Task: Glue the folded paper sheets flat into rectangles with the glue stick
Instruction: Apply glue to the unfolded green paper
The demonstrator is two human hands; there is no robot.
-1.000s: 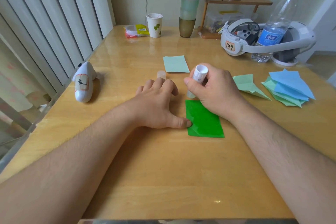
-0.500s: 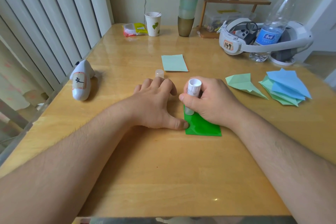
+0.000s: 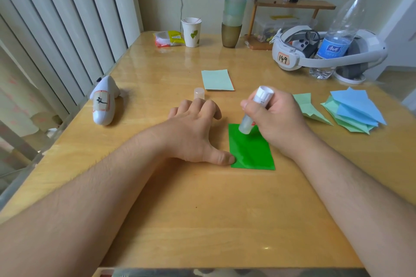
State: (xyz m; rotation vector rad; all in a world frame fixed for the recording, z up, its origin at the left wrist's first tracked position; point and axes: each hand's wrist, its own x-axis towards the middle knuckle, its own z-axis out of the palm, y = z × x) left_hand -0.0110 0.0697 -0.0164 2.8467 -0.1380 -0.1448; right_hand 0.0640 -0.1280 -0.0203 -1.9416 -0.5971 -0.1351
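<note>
A bright green folded paper (image 3: 251, 153) lies flat on the wooden table (image 3: 202, 220) in front of me. My right hand (image 3: 276, 119) grips a white glue stick (image 3: 255, 110), tilted, with its lower end touching the paper's far part. My left hand (image 3: 195, 128) rests flat on the table just left of the paper, its thumb tip pressing the paper's left edge. The glue stick's clear cap (image 3: 199, 93) stands beyond my left fingers. A pale green rectangle (image 3: 217, 80) lies farther back.
A stack of blue and pale green folded papers (image 3: 355, 112) and one loose pale green folded sheet (image 3: 308, 108) lie to the right. A white controller (image 3: 103, 102) sits left. At the back stand a paper cup (image 3: 191, 32), stacked cups (image 3: 234, 7), a headset (image 3: 315, 51) and a water bottle (image 3: 337, 36).
My right hand slid the glue stick down over the green paper and then back up toward its far edge, uncovering more of the paper. My left hand stayed in place.
</note>
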